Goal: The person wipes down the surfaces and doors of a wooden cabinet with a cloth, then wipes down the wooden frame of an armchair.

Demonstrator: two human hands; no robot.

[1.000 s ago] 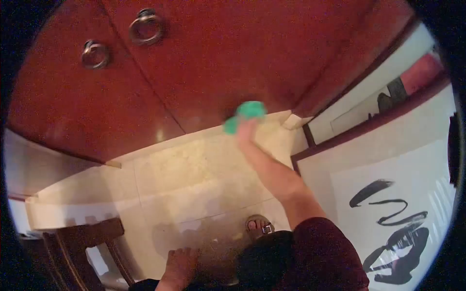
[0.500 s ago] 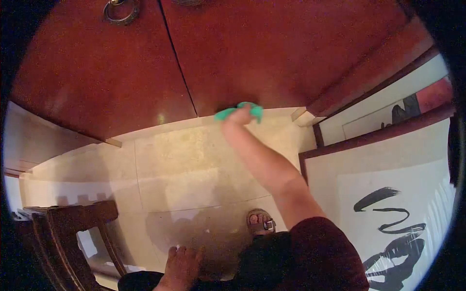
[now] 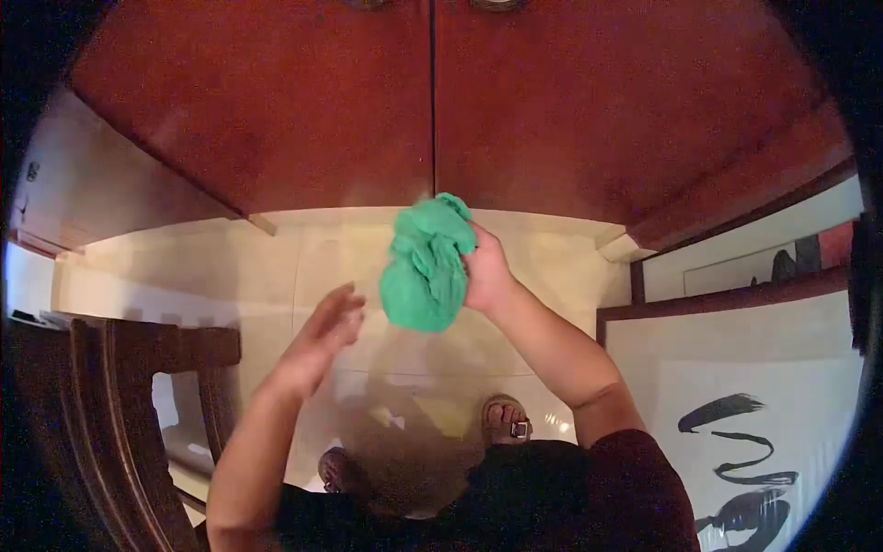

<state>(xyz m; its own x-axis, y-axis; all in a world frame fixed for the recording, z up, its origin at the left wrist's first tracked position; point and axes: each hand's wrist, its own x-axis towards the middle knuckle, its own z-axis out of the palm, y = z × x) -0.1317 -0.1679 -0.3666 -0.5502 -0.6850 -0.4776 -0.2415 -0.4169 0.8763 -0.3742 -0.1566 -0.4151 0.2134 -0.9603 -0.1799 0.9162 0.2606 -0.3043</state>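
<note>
A crumpled green cloth hangs in front of me, gripped along its right side by my right hand. The cloth hides most of that hand's fingers. To the left of the cloth, my left hand is raised and slightly blurred, its fingers loosely curved and apart, touching nothing. Beyond the cloth stands a pair of dark red wooden doors, with a thin dark seam between them and parts of round metal handles at the top edge.
Framed calligraphy leans at the right. At the lower left stands a dark wooden piece of furniture. Pale floor tiles lie below, with my sandalled foot on them.
My right hand has come up and back from the bottom of the doors with the green cloth. My left hand has risen from low down towards the cloth. The view has shifted.
</note>
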